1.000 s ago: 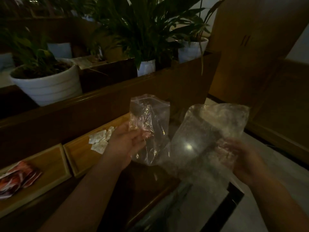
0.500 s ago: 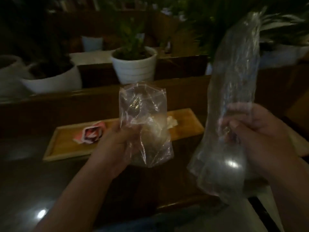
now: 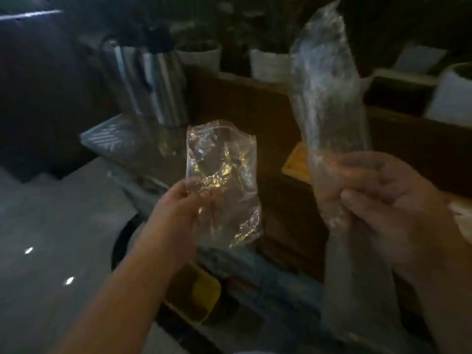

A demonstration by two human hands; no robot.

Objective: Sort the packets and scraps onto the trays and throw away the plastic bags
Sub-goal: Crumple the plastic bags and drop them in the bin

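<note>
Looks like the throw-away step is underway: a small clear plastic bag (image 3: 224, 180) is pinched in the left hand (image 3: 178, 210) and a longer clear bag (image 3: 329, 103) gripped in the right hand (image 3: 383, 200), so a bin probably needs finding next.

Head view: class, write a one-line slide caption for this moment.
Left hand holds a small clear plastic bag; right hand grips a longer one upright.
</note>
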